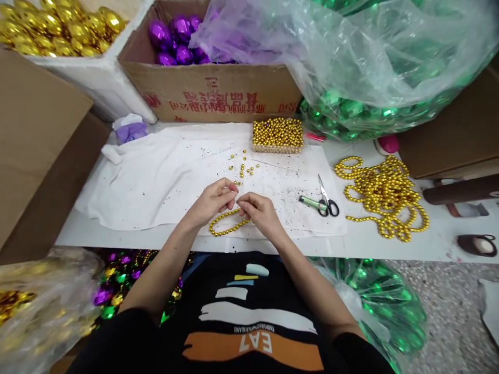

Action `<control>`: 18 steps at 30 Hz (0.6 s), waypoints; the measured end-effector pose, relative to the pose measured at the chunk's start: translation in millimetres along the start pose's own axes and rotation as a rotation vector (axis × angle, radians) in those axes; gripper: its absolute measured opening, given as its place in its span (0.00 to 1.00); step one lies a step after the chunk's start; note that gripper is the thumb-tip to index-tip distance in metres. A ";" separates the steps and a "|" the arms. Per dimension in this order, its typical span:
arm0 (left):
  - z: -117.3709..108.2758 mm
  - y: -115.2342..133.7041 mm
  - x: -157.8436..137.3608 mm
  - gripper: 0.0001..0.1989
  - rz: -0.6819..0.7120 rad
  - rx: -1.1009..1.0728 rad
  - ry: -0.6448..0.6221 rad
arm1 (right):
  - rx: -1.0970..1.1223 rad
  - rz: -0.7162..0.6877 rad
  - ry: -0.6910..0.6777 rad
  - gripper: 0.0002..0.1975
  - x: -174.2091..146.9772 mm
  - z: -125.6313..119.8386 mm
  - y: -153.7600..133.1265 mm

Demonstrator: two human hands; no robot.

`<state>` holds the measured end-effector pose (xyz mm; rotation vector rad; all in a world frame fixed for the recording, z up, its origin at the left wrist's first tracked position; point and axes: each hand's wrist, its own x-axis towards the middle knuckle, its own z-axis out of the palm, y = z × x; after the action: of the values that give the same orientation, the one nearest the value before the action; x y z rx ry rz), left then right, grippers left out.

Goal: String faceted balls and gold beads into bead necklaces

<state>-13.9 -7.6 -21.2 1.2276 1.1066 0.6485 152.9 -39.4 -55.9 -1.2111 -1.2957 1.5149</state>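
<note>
Gold bead strand (226, 224) lies on the white cloth (156, 176) at the worktop's near edge, both hands pinching its end: left hand (212, 200), right hand (259, 210). Seemingly mid-stringing or knotting; next calls for fine fingertip control.

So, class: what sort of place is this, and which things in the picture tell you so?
Probably a small craft workshop where bead strings are put together by hand. Boxes of purple baubles and gold baubles line the table, a pile of gold bead strings lies finished, and both hands work one bead string.
</note>
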 end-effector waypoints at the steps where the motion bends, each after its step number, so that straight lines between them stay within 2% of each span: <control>1: -5.5 -1.2 -2.3 0.07 0.015 0.076 0.052 | 0.023 0.025 0.036 0.07 0.4 -0.7 1.5; 2: -9.7 -2.4 -5.3 0.07 0.054 0.176 0.147 | 0.050 0.044 0.075 0.08 -0.1 -2.2 2.1; 5: -10.3 -7.3 -15.1 0.08 0.247 0.461 0.540 | 0.115 0.049 0.232 0.08 -4.4 -4.7 -0.2; 6: -6.0 -9.6 -17.1 0.09 0.268 0.469 0.575 | 0.103 0.026 0.287 0.09 -6.2 -3.7 -1.5; 8: 7.6 -14.8 -17.1 0.12 0.205 0.299 0.450 | -0.015 -0.045 0.350 0.09 -10.3 1.0 -3.2; 10: 23.2 -19.4 -11.4 0.15 0.102 -0.011 0.301 | -0.234 -0.117 0.346 0.09 -14.2 6.7 -3.3; 13: 39.8 -22.8 2.2 0.17 0.001 -0.435 0.276 | -0.505 -0.148 0.316 0.09 -19.1 10.8 -1.0; 18: 40.1 -20.3 17.7 0.15 -0.101 -0.821 0.232 | -0.459 -0.096 0.287 0.10 -24.3 8.0 6.6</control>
<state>26.1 -13.7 -47.6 0.3960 0.9274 1.0487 151.0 -65.7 -58.1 -1.5616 -1.5223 0.9553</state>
